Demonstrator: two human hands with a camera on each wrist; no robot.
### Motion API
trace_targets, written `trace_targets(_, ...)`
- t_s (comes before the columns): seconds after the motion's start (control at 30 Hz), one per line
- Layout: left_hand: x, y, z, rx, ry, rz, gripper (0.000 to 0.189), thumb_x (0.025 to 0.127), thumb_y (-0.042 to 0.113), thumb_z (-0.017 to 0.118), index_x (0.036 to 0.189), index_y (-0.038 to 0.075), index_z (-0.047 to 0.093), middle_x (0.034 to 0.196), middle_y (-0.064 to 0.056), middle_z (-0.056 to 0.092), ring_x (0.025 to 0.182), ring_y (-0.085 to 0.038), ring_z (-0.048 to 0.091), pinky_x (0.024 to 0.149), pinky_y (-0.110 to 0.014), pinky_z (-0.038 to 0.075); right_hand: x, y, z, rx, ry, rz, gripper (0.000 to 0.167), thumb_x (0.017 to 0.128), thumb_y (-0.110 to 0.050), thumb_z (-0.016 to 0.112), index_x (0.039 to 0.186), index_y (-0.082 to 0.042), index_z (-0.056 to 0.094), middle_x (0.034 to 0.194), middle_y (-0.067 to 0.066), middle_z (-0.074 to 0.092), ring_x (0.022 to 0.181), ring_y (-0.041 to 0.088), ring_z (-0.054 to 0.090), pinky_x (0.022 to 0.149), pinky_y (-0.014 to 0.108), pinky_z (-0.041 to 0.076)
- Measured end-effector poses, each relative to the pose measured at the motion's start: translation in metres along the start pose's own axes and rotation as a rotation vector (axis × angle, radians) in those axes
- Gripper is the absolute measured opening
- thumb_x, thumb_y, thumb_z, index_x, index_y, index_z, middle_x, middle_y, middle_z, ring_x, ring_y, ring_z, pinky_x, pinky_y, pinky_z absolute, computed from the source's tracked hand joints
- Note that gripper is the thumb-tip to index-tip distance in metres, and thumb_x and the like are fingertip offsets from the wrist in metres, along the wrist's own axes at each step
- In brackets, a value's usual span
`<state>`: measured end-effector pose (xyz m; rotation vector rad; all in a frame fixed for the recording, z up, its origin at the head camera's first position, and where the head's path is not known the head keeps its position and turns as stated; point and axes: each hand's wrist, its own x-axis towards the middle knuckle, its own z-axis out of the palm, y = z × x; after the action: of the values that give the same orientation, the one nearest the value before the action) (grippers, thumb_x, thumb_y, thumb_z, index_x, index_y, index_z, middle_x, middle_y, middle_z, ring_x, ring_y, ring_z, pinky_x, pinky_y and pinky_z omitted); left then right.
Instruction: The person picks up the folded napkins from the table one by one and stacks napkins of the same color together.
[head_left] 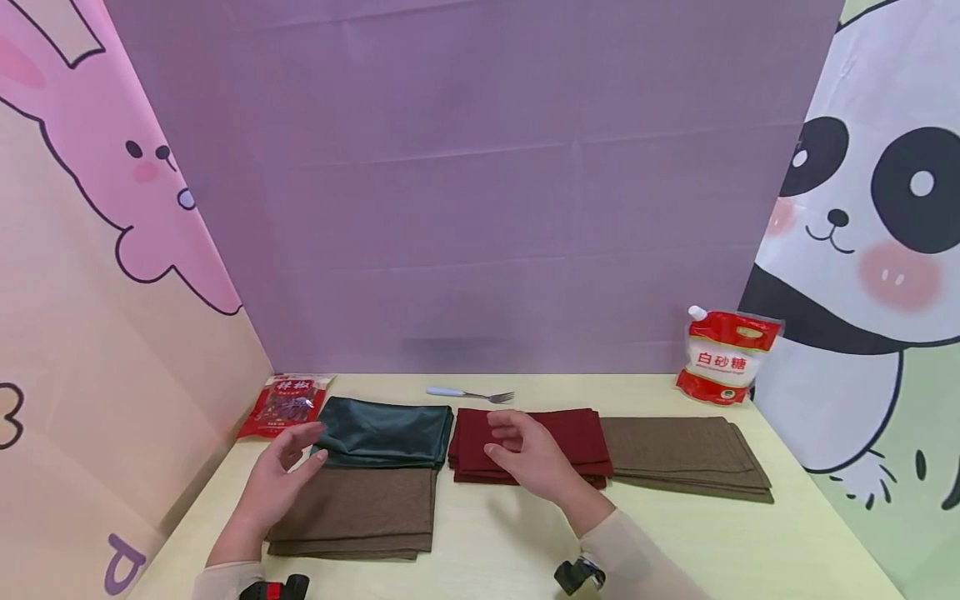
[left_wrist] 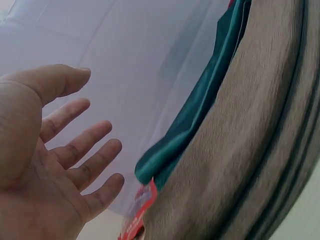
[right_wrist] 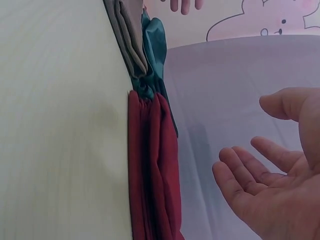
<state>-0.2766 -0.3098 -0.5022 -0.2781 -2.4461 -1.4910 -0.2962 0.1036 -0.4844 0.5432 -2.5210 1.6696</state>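
Observation:
My left hand hovers over the left part of a folded brown cloth, its fingers relaxed and nothing in them. Just behind that cloth lies a folded dark teal satin cloth. My right hand is raised above a folded dark red cloth, fingers loosely bent, palm turned inward, holding nothing. In the right wrist view the red cloth lies apart from the hand. In the left wrist view the spread fingers of the hand stand clear of the brown cloth.
Another folded brown cloth lies right of the red one. A fork with a pale handle lies behind the cloths. A red packet sits at the back left, and a spouted sugar pouch stands at the back right. Walls surround the table.

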Motion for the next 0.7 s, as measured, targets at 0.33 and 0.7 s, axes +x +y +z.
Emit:
trace_targets(0.33,-0.001,-0.015,-0.01,0.03,-0.054,-0.067,0.052,0.101,0.018,0.073,0.145,0.0,0.053,0.149,-0.024,0.055,0.137,-0.047,0.05,0.111,-0.066,0.04,0.001,0.0,0.021,-0.004,-0.078,0.015,0.044,0.097,-0.013,0.077,0.137,-0.003,0.061,0.135,0.02,0.062,0.116,0.036,0.064,0.088,0.037,0.059)
trace_targets(0.7,-0.005,-0.023,-0.018,0.1,-0.054,-0.178,0.055,0.102,0.021,0.072,0.147,0.0,0.05,0.15,-0.025,0.053,0.139,-0.047,0.047,0.112,-0.063,0.04,0.0,0.002,0.042,0.005,-0.165,0.003,0.049,0.096,-0.01,0.077,0.138,0.003,0.058,0.134,0.019,0.062,0.118,0.039,0.062,0.091,0.041,0.057)
